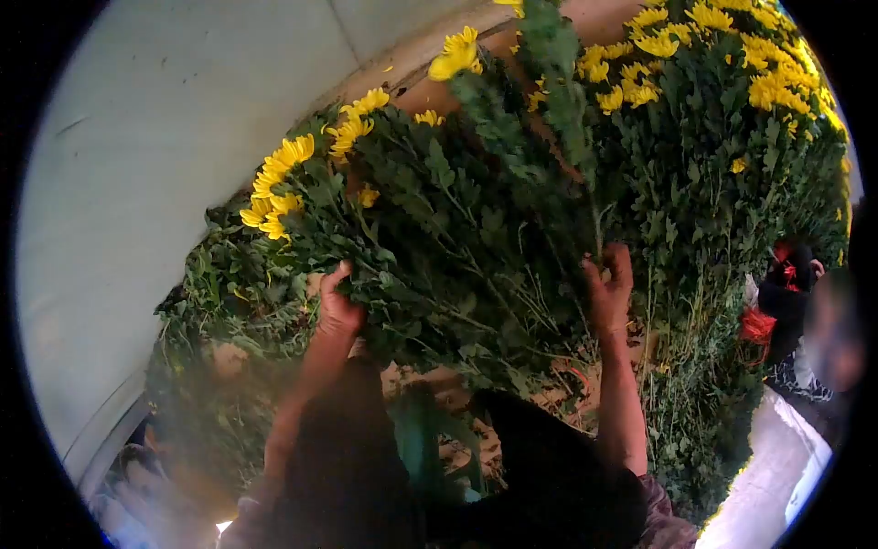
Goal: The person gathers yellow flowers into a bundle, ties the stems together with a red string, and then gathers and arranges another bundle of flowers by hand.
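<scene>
My left hand (338, 306) is curled around the leafy stems of a bunch of yellow chrysanthemums (352, 206). Its thumb shows on top, while the leaves hide most of its fingers. The bunch's blooms point up and to the left. To the right, my right hand (611, 285) pinches the lower stem of a chrysanthemum (572, 119), which stands nearly upright with slightly blurred leaves. More cut chrysanthemums lie between and beyond both hands.
A dense bank of yellow chrysanthemums (732, 137) fills the right side. A pale wall (174, 119) curves along the left. Another person (805, 302) is at the right edge, near some red string (756, 327). White sheeting (768, 467) lies at the lower right.
</scene>
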Motion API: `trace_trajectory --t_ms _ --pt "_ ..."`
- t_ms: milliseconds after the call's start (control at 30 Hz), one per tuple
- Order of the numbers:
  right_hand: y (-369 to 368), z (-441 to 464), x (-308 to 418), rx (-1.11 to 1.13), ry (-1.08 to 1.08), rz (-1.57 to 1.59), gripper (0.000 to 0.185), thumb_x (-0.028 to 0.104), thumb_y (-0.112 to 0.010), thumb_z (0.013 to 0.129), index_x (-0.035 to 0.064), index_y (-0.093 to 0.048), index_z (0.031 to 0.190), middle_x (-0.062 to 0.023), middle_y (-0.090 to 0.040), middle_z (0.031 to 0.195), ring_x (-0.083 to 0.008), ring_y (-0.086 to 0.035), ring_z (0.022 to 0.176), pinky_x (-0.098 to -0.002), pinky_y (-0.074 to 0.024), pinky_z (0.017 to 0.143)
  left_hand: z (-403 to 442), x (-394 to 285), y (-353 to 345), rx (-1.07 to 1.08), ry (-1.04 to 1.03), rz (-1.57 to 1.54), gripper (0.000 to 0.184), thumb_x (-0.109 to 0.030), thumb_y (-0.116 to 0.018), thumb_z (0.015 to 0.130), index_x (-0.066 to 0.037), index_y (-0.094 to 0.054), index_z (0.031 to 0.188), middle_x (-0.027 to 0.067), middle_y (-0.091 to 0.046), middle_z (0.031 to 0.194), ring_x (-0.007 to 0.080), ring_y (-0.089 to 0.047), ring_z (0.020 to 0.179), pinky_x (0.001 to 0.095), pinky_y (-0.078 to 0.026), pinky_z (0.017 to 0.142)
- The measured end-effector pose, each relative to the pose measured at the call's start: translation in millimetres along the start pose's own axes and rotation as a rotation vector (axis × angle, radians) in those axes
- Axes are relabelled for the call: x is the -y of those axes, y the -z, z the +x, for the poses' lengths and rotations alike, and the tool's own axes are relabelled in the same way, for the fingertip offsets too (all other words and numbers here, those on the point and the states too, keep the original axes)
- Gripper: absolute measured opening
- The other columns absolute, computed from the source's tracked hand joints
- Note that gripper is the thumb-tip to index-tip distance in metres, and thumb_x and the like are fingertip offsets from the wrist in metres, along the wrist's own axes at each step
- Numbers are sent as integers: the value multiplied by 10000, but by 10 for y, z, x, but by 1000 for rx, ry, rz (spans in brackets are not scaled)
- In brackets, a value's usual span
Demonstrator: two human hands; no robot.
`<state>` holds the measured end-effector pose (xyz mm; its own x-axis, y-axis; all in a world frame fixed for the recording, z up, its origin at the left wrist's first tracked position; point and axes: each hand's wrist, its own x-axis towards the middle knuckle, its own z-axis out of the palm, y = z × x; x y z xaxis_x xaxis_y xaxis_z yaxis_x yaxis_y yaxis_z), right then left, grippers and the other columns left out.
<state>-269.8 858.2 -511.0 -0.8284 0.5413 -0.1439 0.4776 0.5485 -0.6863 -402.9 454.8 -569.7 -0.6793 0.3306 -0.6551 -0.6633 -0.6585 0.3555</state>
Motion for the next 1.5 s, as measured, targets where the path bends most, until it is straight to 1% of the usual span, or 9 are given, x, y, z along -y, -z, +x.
trace_trajectory --t_ms 233,333,400,733,933,1000,1267,1400,1500 --pt "-306 85 398 86 466 -354 391 304 -664 824 62 -555 1111 -146 -524 1166 -359 -518 1039 -420 -444 810 122 67 204 53 26 -29 467 -212 -669 727 -89 -557 1164 60 -596 1125 266 -549 1037 420 -432 914" --pt "-481 422 377 -71 58 -72 459 396 -614 850 45 -549 1138 -167 -546 1155 -362 -538 1021 -412 -449 831 47 7 -7 72 50 -1 496 -212 -668 727 -83 -538 1187 61 -593 1134 270 -546 1048 424 -428 924" --pt "-544 577 532 237 -178 -239 516 404 -606 857 15 -517 1184 -176 -583 1104 -354 -563 1005 -399 -445 869 72 12 77 74 50 -1 505 -215 -674 723 -81 -536 1190 63 -591 1138 270 -544 1052 423 -427 926" --pt "-132 633 752 80 114 350 541 269 -631 863 31 -444 1311 -108 -608 1042 -218 -583 966 -331 -456 815 -155 -118 -522 -155 139 124 384 -215 -683 771 -36 -591 1098 102 -633 1058 286 -593 967 431 -467 872" --pt "-78 618 859 442 -287 225 448 244 -638 864 2 -518 1221 -86 -549 1155 -196 -525 1062 -321 -428 870 20 -44 -784 -36 198 65 367 -187 -697 776 -8 -598 1080 104 -646 1024 267 -606 958 416 -463 897" --pt "-229 587 770 442 -17 35 430 244 -636 867 -5 -535 1202 -83 -520 1198 -196 -497 1103 -318 -418 901 106 3 -834 15 244 198 427 -272 -658 818 -9 -557 1138 118 -622 1081 273 -585 1009 409 -445 917" --pt "-390 389 1208 357 -69 298 397 183 -597 892 -30 -508 1215 -92 -545 1184 -179 -516 1072 -281 -393 923 207 48 -1211 43 280 137 359 -141 -732 747 23 -631 1050 101 -656 1031 211 -630 902 363 -509 824" --pt "-143 139 1651 274 -206 -149 403 165 -506 939 -10 -444 1297 -142 -546 1146 -136 -552 949 -304 -458 767 184 119 -1322 25 183 146 358 -118 -716 760 24 -615 1072 94 -653 1036 200 -632 887 357 -517 805" --pt "-581 -155 1334 145 244 2 344 125 -516 924 4 -495 1246 -188 -604 1003 -314 -597 929 -390 -467 813 119 157 -1434 59 159 117 358 -108 -705 767 27 -604 1083 89 -651 1031 197 -629 893 355 -512 815"
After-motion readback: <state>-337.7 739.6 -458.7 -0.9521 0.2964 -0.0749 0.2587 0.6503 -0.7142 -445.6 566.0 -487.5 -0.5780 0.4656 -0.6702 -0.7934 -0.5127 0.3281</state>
